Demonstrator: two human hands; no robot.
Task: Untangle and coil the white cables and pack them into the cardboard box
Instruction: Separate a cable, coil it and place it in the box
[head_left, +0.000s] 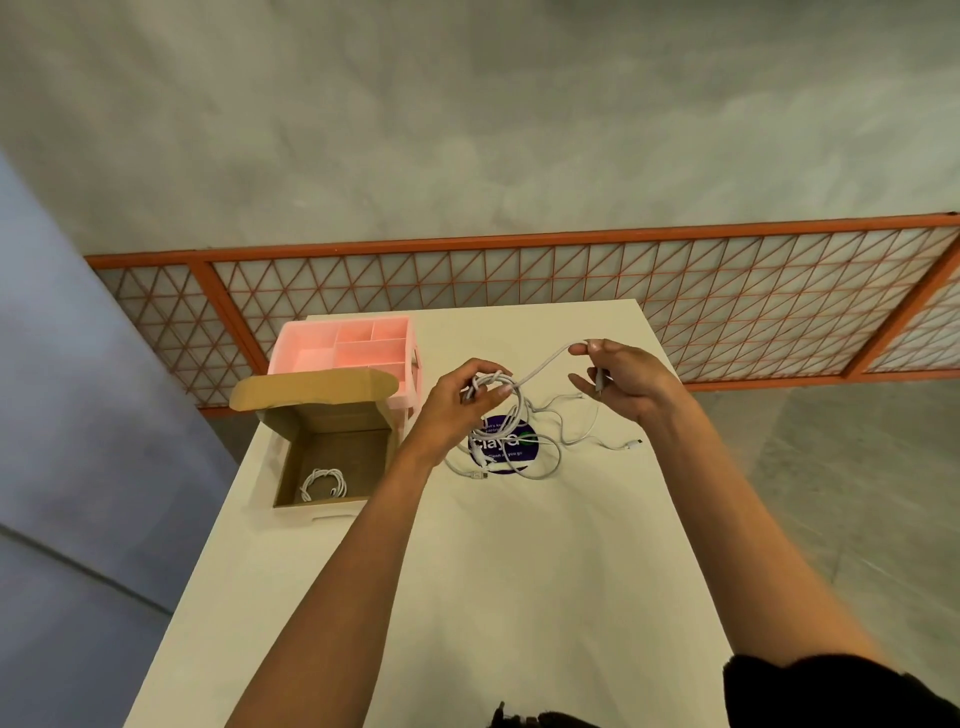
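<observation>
Cable (540, 364) stretches above the desk (467, 571) between my hands: left hand (457, 402) clenched round the growing coil, right hand (618, 376) pinching the free run. Best kept taut, feeding even loops; one coil (323, 483) already lies in the box (332, 415) at the left edge.

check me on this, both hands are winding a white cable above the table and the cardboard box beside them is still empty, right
Not quite. The head view shows the cardboard box already holds one coiled white cable. The rest stands: the left hand and right hand are winding a white cable above the table.
</observation>
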